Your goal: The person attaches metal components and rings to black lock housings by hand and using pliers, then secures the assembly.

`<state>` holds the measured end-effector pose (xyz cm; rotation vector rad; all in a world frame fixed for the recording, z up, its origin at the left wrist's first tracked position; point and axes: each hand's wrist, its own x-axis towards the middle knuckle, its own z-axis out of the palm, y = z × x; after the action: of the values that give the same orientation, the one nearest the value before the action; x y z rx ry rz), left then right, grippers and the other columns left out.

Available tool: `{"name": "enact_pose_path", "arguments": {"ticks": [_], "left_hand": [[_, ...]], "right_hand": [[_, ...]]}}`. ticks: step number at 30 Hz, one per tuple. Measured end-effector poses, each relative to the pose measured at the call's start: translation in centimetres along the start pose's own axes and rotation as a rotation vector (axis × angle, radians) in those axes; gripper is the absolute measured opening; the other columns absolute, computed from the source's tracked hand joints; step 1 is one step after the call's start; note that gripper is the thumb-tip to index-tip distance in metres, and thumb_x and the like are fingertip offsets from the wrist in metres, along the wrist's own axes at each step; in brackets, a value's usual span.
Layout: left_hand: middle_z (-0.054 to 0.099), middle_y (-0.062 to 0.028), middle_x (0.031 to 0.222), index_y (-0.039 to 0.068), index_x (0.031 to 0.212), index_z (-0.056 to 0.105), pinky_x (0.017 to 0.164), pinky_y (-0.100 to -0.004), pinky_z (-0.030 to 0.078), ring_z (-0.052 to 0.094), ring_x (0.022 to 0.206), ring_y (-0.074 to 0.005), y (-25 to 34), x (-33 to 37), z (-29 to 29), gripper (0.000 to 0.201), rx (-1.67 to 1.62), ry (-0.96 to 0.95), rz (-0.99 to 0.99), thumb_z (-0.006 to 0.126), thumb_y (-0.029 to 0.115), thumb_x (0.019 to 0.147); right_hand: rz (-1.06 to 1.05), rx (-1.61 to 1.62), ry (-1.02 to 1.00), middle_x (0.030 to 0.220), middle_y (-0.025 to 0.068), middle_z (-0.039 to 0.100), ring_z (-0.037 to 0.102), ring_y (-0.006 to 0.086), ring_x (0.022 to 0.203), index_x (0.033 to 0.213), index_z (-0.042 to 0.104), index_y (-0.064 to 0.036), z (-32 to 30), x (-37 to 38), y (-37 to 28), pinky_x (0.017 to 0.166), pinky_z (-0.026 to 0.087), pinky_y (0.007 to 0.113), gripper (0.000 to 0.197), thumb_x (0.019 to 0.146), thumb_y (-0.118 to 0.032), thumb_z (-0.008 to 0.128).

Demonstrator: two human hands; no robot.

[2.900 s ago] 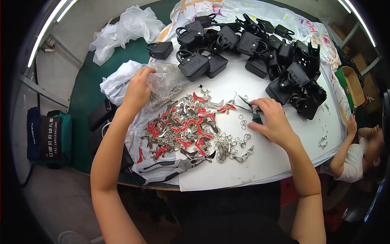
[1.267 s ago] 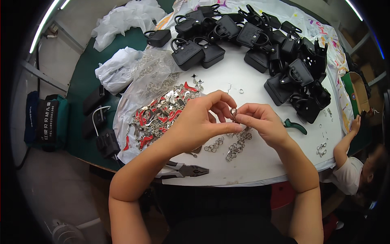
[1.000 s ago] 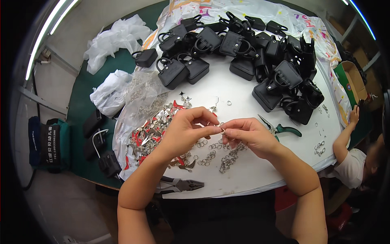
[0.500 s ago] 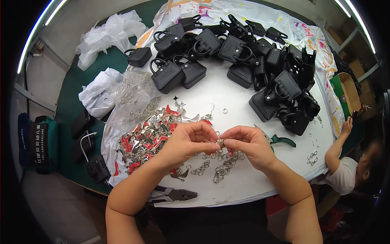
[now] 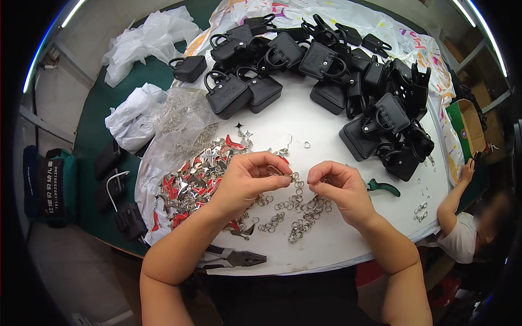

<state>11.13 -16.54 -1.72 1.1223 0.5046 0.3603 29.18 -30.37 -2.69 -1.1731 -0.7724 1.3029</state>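
My left hand (image 5: 251, 179) pinches a short chain of silver metal rings (image 5: 298, 186) between thumb and fingers, and the rings hang from its fingertips. A little to the right, my right hand (image 5: 343, 191) is closed, thumb against fingers. A bit of metal seems to show at its fingertips, too small to name. Below both hands lie loose silver rings and chain pieces (image 5: 302, 225) on the white tabletop (image 5: 348, 247). Beside my left hand spreads a pile of silver and red metal charms (image 5: 190, 187), some shaped like high-heeled shoes, some like stars.
Black mini handbags (image 5: 266, 92) are heaped across the far side. Pliers (image 5: 236, 257) lie at the near edge; a green-handled tool (image 5: 383, 187) lies beyond my right hand. A clear bag of metal parts (image 5: 182, 122) sits left. Another person (image 5: 462, 228) reaches toward a green box (image 5: 466, 127) at right.
My hands have moved apart: they were together at the rings, and now a gap lies between them. The ring chain hangs from my left hand. The view has shifted slightly.
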Motion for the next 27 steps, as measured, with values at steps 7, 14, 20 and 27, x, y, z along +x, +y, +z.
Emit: {"name": "enact_pose_path", "arguments": {"ticks": [7,14,20,27], "left_hand": [[0.067,-0.0076,0.092,-0.002,0.093,0.064,0.08,-0.0257,0.052,0.065,0.085,-0.0126,-0.1,0.0,-0.1,0.015,0.005,0.018,-0.003,0.071,-0.004,0.079],[0.066,-0.0062,0.092,-0.001,0.094,0.065,0.078,-0.0232,0.051,0.064,0.084,-0.0107,-0.2,0.2,-0.1,0.015,0.061,0.012,-0.009,0.07,-0.003,0.08],[0.062,-0.0042,0.099,-0.001,0.091,0.066,0.077,-0.0217,0.051,0.063,0.085,-0.0087,-0.3,0.1,0.1,0.013,0.135,-0.032,-0.052,0.07,0.0,0.08],[0.063,-0.0024,0.094,-0.001,0.091,0.065,0.07,-0.0202,0.049,0.062,0.08,-0.0062,-0.6,0.1,0.1,0.011,0.146,-0.058,-0.069,0.069,0.0,0.08]], "right_hand": [[-0.069,0.141,-0.004,0.084,-0.0003,0.057,0.053,0.0082,0.083,0.08,0.055,-0.0055,0.5,0.2,-1.0,0.084,0.047,0.027,0.012,0.083,0.003,0.063],[0.076,0.683,0.069,0.053,-0.0046,0.028,0.029,0.0086,0.056,0.058,0.025,-0.0165,-1.0,0.3,-1.8,0.051,0.026,0.025,0.049,0.076,0.014,0.058],[0.101,0.712,0.066,0.054,-0.0047,0.029,0.027,0.0084,0.054,0.059,0.026,-0.0157,-1.0,0.4,-1.7,0.051,0.025,0.025,0.046,0.078,0.014,0.056],[0.132,0.636,0.102,0.053,-0.0055,0.028,0.03,0.0055,0.053,0.061,0.028,-0.0156,-0.7,0.7,-1.6,0.092,0.046,0.034,0.043,0.079,0.012,0.056]]}}
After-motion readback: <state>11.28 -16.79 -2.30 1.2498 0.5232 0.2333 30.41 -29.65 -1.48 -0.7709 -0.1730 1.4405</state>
